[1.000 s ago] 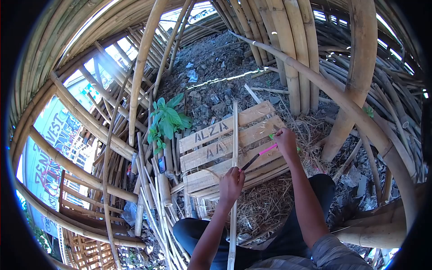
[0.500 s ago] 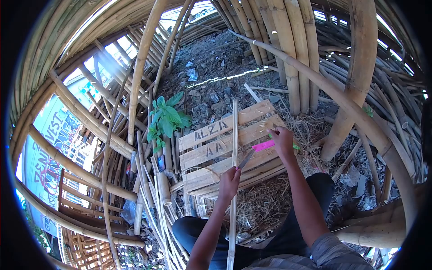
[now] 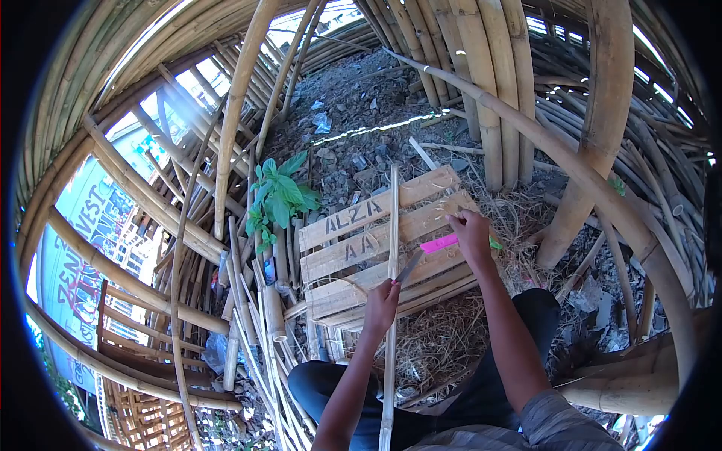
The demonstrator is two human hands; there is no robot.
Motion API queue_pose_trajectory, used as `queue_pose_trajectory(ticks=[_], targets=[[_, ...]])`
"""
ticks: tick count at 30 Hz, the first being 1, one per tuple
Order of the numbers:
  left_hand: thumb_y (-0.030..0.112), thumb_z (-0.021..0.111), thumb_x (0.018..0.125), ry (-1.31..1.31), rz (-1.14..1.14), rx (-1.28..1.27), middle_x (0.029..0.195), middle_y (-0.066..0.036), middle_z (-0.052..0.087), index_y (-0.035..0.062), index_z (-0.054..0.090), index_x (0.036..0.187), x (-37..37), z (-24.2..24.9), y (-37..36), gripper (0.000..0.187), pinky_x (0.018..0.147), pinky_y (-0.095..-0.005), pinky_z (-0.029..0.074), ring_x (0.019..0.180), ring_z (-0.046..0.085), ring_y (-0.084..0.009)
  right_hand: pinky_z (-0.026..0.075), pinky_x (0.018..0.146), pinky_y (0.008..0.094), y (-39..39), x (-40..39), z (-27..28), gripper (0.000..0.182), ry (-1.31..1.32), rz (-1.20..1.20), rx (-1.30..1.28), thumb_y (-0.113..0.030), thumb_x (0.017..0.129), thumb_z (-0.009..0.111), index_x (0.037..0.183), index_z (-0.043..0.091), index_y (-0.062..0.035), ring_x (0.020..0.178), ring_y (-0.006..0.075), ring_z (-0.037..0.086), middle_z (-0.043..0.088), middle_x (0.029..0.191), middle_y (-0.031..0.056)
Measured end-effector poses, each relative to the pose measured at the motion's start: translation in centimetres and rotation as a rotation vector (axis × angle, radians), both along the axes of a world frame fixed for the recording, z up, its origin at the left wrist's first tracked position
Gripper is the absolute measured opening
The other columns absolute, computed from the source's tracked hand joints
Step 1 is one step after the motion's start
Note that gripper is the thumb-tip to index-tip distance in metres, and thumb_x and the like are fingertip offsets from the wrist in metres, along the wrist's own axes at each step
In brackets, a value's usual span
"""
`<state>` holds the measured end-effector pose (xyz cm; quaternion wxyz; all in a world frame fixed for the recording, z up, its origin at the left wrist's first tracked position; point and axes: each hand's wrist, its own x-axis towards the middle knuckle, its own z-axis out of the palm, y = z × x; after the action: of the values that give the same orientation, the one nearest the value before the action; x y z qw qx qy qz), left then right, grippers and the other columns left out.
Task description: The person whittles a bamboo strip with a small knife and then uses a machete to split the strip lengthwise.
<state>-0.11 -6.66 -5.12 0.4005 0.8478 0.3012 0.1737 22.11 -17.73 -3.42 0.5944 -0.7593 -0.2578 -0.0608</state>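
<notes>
A knife with a pink handle (image 3: 439, 244) lies across the front of me, a green part showing on the far side of my right hand (image 3: 472, 234). My right hand is closed round this handle. The blade (image 3: 411, 266) slants down to the left, its end right at the fingertips of my left hand (image 3: 382, 302). Those fingers are closed on a long, pale bamboo strip (image 3: 393, 218), which runs from my lap up over a slatted wooden crate (image 3: 429, 194). Dark lettering marks the crate's slats.
Dry straw and shavings (image 3: 444, 342) cover the ground by my legs. Thin bamboo strips (image 3: 265, 353) lie at my left, near a leafy green plant (image 3: 277, 197). A bent bamboo pole (image 3: 545, 139) arches across the right, before thick upright bamboo posts (image 3: 481, 90).
Hardly anything differs. The knife and my right hand have shifted very slightly, while my left hand keeps its place on the bamboo strip.
</notes>
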Motion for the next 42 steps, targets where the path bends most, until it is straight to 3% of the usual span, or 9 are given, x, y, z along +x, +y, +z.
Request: queue_pose_trajectory(ticks=[3, 5, 9, 11, 24, 28, 30, 34, 42], targets=[[0.024, 0.045, 0.094, -0.001, 0.0, -0.004, 0.058, -0.008, 0.046, -0.0018, 0.05, 0.073, 0.0, 0.1, 0.0, 0.034, 0.057, -0.0326, 0.037, 0.057, 0.041, -0.0151, 0.041, 0.05, 0.0378, -0.1, 0.0, 0.2, 0.028, 0.0, -0.011, -0.073, -0.015, 0.078, 0.071, 0.067, 0.056, 0.0054, 0.048, 0.0302, 0.054, 0.057, 0.058, 0.0189], [0.026, 0.047, 0.093, -0.035, -0.01, 0.002, 0.061, -0.023, 0.048, -0.0048, 0.052, 0.08, 0.0, 0.1, -0.1, 0.033, 0.055, -0.0416, 0.037, 0.055, 0.044, -0.0362, 0.041, 0.05, 0.0376, -0.1, 0.0, 0.3, 0.027, -0.013, 0.007, -0.071, -0.015, 0.078, 0.071, 0.067, 0.056, 0.0056, 0.048, 0.0303, 0.054, 0.057, 0.059, 0.019], [0.026, 0.047, 0.093, -0.02, -0.044, -0.037, 0.061, -0.022, 0.047, -0.005, 0.052, 0.082, -0.1, 0.6, 0.4, 0.033, 0.055, -0.0403, 0.037, 0.053, 0.042, -0.0309, 0.041, 0.05, 0.037, -0.1, 0.1, 0.5, 0.026, -0.063, 0.083, -0.064, -0.013, 0.077, 0.072, 0.068, 0.057, 0.0061, 0.049, 0.0303, 0.055, 0.058, 0.061, 0.0193], [0.025, 0.046, 0.094, 0.036, -0.09, -0.052, 0.058, -0.001, 0.038, -0.0017, 0.051, 0.075, -0.4, 1.4, 0.4, 0.034, 0.051, -0.0306, 0.031, 0.058, 0.034, -0.0087, 0.041, 0.05, 0.0369, -0.3, 0.3, 0.6, 0.026, -0.055, 0.089, -0.075, -0.013, 0.077, 0.072, 0.069, 0.057, 0.0061, 0.05, 0.0295, 0.055, 0.057, 0.061, 0.0193], [0.029, 0.047, 0.094, 0.15, -0.272, 0.074, 0.057, -0.003, 0.04, -0.0049, 0.05, 0.078, -1.5, 3.0, 0.1, 0.037, 0.054, -0.0314, 0.033, 0.059, 0.033, -0.0107, 0.038, 0.046, 0.0337, 0.6, -1.1, 0.6, 0.027, -0.139, 0.232, -0.042, -0.012, 0.077, 0.071, 0.066, 0.054, 0.0055, 0.044, 0.0204, 0.049, 0.053, 0.054, 0.0164], [0.028, 0.05, 0.093, 0.114, -0.245, -0.137, 0.059, -0.001, 0.046, -0.0022, 0.051, 0.078, -1.2, 1.1, -0.1, 0.034, 0.054, -0.0301, 0.035, 0.058, 0.038, -0.0102, 0.039, 0.046, 0.0321, 0.9, -2.2, 0.7, 0.027, -0.1, 0.257, -0.103, -0.016, 0.083, 0.067, 0.07, 0.055, 0.0049, 0.045, 0.0176, 0.051, 0.053, 0.053, 0.0139], [0.029, 0.051, 0.092, 0.08, -0.237, -0.239, 0.06, -0.001, 0.047, -0.0009, 0.052, 0.078, -0.8, 1.0, -0.3, 0.033, 0.055, -0.0299, 0.036, 0.058, 0.04, -0.01, 0.042, 0.05, 0.0315, 0.9, -3.7, 1.8, 0.035, 0.323, 0.493, -0.094, -0.028, 0.092, 0.056, 0.078, 0.058, 0.0035, 0.05, 0.0161, 0.056, 0.057, 0.056, 0.0107], [0.03, 0.055, 0.089, 0.168, -0.205, -0.234, 0.066, -0.01, 0.052, -0.0059, 0.054, 0.091, -0.4, 1.3, -0.6, 0.036, 0.061, -0.0341, 0.038, 0.064, 0.046, -0.016, 0.048, 0.064, 0.03, 1.9, -5.2, -0.9, 0.046, 0.204, 0.646, -0.02, -0.039, 0.099, 0.038, 0.094, 0.059, 0.0017, 0.066, 0.0157, 0.063, 0.064, 0.07, 0.0103], [0.026, 0.058, 0.088, 0.124, -0.203, -0.162, 0.066, -0.012, 0.053, -0.0054, 0.055, 0.091, -0.8, 1.2, -0.4, 0.031, 0.061, -0.0346, 0.039, 0.063, 0.047, -0.0166, 0.046, 0.053, 0.0291, 1.9, -5.0, -0.6, 0.037, 0.342, 0.619, 0.003, -0.038, 0.092, 0.053, 0.097, 0.06, -0.002, 0.061, 0.0151, 0.06, 0.064, 0.068, 0.0087]])
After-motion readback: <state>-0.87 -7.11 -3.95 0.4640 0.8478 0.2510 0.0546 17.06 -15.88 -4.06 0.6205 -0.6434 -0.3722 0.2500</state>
